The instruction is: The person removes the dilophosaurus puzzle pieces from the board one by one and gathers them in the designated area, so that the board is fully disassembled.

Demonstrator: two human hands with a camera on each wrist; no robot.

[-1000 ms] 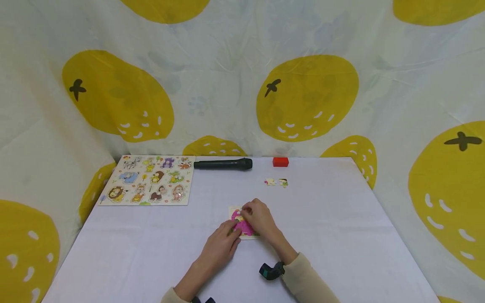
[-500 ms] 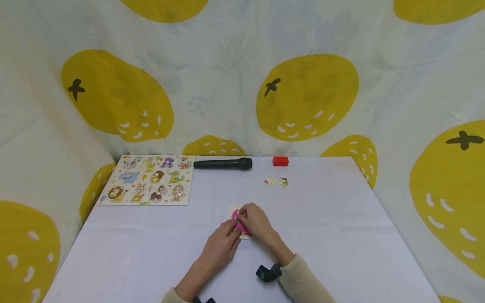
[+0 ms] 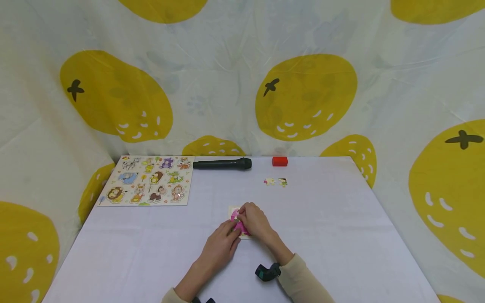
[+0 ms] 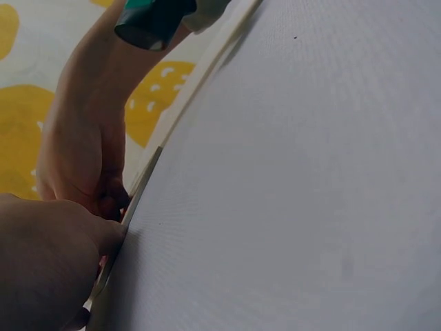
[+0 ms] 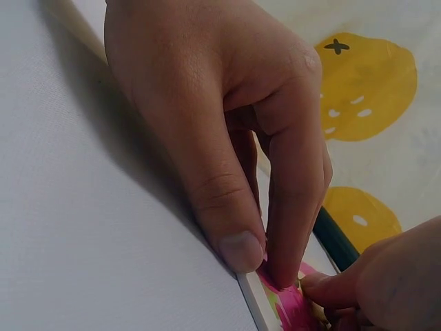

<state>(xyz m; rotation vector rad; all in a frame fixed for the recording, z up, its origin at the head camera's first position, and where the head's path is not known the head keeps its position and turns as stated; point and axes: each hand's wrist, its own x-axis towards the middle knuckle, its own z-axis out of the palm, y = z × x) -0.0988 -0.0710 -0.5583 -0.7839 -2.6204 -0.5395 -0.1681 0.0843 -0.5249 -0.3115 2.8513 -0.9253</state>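
Observation:
A small jigsaw board (image 3: 246, 237) with a pink picture lies on the white cloth, mostly covered by the hands. My left hand (image 3: 219, 245) rests on its left side, fingers reaching over the picture. From the right, my right hand (image 3: 255, 221) bends over the upper part, thumb and index fingertips close together on a pink puzzle piece (image 5: 265, 262), largely hidden by the fingers. In the right wrist view the thumb tip sits right at the board's edge. Two loose puzzle pieces (image 3: 270, 182) lie farther back, to the right.
An animal peg puzzle (image 3: 147, 181) lies at the back left. Touching its corner, a black microphone (image 3: 222, 164) runs along the far edge. A red block (image 3: 280, 161) stands right of it. Behind hangs a fruit-patterned curtain (image 3: 212, 84).
My right hand has shifted slightly left and down over the board, covering more of the picture, then stayed nearly still. My left hand has stayed put.

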